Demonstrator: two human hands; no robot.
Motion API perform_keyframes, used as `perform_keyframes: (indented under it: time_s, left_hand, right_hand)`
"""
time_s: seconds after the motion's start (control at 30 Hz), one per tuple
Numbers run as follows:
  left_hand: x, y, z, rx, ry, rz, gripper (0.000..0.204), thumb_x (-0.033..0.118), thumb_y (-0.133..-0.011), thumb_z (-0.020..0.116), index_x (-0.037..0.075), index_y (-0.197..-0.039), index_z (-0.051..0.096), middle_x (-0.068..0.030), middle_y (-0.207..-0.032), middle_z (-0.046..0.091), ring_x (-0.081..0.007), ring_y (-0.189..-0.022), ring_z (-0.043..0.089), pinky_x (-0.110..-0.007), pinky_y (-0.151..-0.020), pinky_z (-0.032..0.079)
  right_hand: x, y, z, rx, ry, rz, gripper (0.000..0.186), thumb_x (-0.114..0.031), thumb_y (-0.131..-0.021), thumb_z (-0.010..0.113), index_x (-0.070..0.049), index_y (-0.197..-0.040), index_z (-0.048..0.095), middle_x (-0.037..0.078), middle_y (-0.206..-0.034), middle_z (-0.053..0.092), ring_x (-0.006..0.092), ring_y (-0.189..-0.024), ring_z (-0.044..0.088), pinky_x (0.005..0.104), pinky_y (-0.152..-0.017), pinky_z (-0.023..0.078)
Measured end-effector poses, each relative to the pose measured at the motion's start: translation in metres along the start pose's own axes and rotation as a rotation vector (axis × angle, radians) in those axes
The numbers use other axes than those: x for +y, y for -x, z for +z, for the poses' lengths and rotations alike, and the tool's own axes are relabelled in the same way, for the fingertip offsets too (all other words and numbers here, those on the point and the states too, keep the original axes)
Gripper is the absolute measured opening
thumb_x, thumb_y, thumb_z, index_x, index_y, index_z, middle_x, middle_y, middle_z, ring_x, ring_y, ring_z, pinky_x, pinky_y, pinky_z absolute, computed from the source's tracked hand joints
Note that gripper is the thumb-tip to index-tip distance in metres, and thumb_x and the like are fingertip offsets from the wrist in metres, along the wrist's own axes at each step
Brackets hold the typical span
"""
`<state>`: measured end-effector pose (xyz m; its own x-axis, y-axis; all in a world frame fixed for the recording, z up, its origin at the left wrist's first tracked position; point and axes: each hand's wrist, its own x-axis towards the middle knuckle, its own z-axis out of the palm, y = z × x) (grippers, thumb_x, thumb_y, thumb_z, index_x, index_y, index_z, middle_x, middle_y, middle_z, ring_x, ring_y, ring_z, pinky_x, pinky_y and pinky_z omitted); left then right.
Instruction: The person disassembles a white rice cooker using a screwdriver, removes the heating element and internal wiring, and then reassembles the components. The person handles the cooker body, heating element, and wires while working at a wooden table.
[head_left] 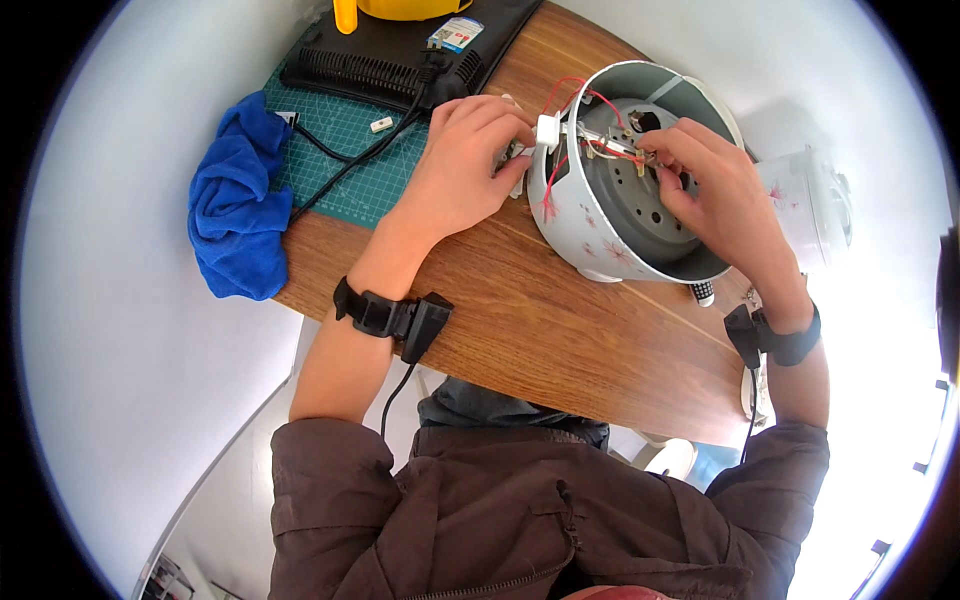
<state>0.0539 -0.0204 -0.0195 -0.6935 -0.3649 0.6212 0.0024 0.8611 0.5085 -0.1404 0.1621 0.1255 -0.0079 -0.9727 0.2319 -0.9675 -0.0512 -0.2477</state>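
Note:
A rice cooker body (592,232), white with pink flowers, lies tipped with its open underside up, showing a grey metal plate (640,205) with holes. Red wires (608,103) run from inside it and out past its rim. Beside the cooker's left wall, my left hand (468,160) has its fingers closed on a part mostly hidden by them; an off-white piece shows next to the fingertips. A white block (548,131) sits at the rim. Over the opening, my right hand (718,185) pinches near the end of a narrow metal strip (610,142) among the wires; what it grips is too small to make out.
A blue cloth (232,215) lies bunched at the left table edge, by a green cutting mat (345,195) crossed by a black cord (350,168). Behind are a black case (350,45) and something yellow (410,8). A white flowered container (800,210) stands right of the cooker.

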Motion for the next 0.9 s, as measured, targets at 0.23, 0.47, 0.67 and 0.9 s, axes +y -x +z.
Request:
perform_keyframes:
  time_s: [0.23, 0.47, 0.67, 0.9]
  left_hand:
    - [0.008, -0.001, -0.001, 0.022, 0.062, -0.143, 0.033, 0.009, -0.085, 0.080, 0.010, -0.117, 0.072, -0.0037, -0.117, 0.070, -0.0235, -0.119, 0.062, -0.044, -0.118, 0.030]
    - [0.004, -0.002, 0.005, 0.015, 0.074, -0.116, 0.019, 0.009, -0.084, 0.079, 0.009, -0.103, 0.075, -0.0021, -0.104, 0.069, -0.0222, -0.103, 0.063, -0.040, -0.108, 0.037]
    - [0.005, -0.002, 0.004, 0.129, 0.055, -0.133, 0.016, 0.006, -0.083, 0.077, 0.007, -0.099, 0.073, -0.0038, -0.095, 0.070, -0.0243, -0.100, 0.064, -0.040, -0.102, 0.043]
    - [0.004, -0.003, 0.004, 0.183, -0.007, -0.103, 0.018, 0.002, -0.083, 0.075, 0.008, -0.100, 0.072, -0.0035, -0.090, 0.069, -0.0250, -0.092, 0.065, -0.041, -0.098, 0.044]
  right_hand:
    - [-0.004, -0.003, 0.003, -0.015, 0.068, -0.068, 0.020, -0.001, -0.089, 0.064, -0.003, -0.109, 0.067, 0.013, -0.096, 0.063, 0.0362, -0.086, 0.065, 0.0454, -0.076, 0.053]
    - [-0.008, -0.007, 0.002, -0.043, 0.110, -0.087, 0.019, -0.006, -0.089, 0.067, -0.004, -0.108, 0.068, 0.012, -0.097, 0.063, 0.0349, -0.087, 0.065, 0.0451, -0.078, 0.052]
    - [-0.013, -0.013, 0.002, 0.030, 0.237, -0.180, 0.021, -0.011, -0.087, 0.072, -0.006, -0.108, 0.070, 0.008, -0.099, 0.062, 0.0294, -0.091, 0.063, 0.0419, -0.083, 0.051]
    - [-0.014, -0.026, 0.014, 0.061, 0.205, -0.312, 0.021, -0.011, -0.085, 0.075, -0.006, -0.106, 0.071, 0.005, -0.096, 0.062, 0.0252, -0.093, 0.063, 0.0394, -0.085, 0.049]
